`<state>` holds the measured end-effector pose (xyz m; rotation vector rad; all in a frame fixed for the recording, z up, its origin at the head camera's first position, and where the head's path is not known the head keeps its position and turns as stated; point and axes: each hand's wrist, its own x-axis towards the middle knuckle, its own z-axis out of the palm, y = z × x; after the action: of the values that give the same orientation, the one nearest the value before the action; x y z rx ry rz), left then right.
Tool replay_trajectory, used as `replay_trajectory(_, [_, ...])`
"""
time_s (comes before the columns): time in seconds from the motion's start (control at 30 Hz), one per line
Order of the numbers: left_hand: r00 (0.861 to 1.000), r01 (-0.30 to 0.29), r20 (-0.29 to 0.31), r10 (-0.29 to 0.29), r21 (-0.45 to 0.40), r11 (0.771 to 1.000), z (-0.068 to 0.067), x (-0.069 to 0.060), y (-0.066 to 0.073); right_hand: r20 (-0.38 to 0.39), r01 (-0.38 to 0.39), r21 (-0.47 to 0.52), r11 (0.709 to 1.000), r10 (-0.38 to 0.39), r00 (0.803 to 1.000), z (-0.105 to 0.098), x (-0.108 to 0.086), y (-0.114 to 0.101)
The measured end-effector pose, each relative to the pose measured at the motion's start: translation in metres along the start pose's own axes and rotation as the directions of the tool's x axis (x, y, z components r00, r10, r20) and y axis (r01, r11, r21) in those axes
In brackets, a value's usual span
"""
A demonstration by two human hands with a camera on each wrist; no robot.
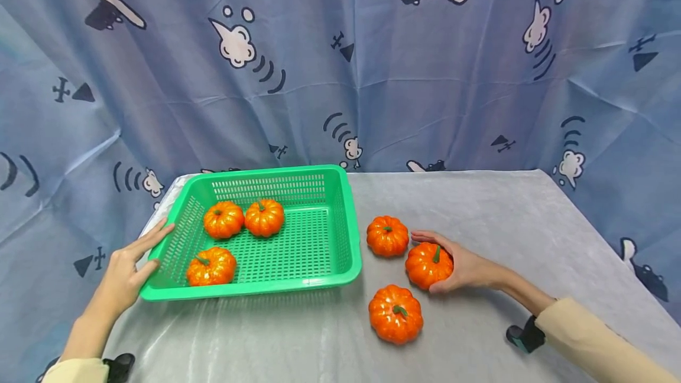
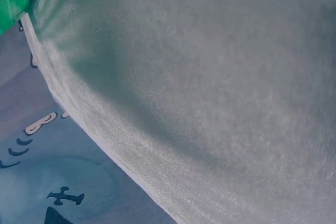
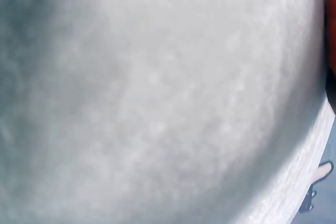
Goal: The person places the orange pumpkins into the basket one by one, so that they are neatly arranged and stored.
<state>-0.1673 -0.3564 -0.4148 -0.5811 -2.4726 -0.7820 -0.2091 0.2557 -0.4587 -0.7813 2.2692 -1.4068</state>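
A green plastic basket (image 1: 242, 291) with slotted walls stands on the left of the table, holding three small orange pumpkins. My left hand (image 1: 125, 273) rests on its left rim, fingers and thumb reaching over the edge. On the right, my right hand (image 1: 465, 268) grips a glossy orange pumpkin (image 1: 427, 266) with a green stem, thumb at the near side and fingers round the far side. Beside it lie a second pumpkin (image 1: 387, 236) and, nearer the front, a third pumpkin (image 1: 396, 314). Both wrist views show mostly tabletop; a sliver of orange (image 3: 332, 30) appears in the right one.
Inside the basket, two pumpkins (image 1: 264, 217) sit side by side at the back and another pumpkin (image 1: 211, 266) lies at the front left. A pale grey cloth covers the table (image 1: 505, 211). Behind hangs a blue curtain (image 1: 298, 117) printed with planes.
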Motion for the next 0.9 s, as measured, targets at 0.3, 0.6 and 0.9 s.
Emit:
replay_trajectory(0.3, [1.000, 0.003, -0.011, -0.003, -0.002, 1.000, 0.000, 0.000, 0.003, -0.237, 0.023, 0.028, 0.999, -0.016, 0.971, -0.024, -0.015, -0.028])
replay_trajectory(0.6, [1.000, 0.009, -0.015, -0.009, -0.007, 1.000, 0.001, -0.001, 0.000, -0.361, 0.051, -0.057, 0.997, -0.068, 0.930, -0.028, -0.004, -0.081])
replay_trajectory(0.9, [1.000, 0.008, -0.025, -0.008, -0.019, 1.000, 0.001, -0.001, -0.003, -0.379, 0.044, 0.008, 0.999, -0.038, 0.925, -0.015, 0.027, -0.136])
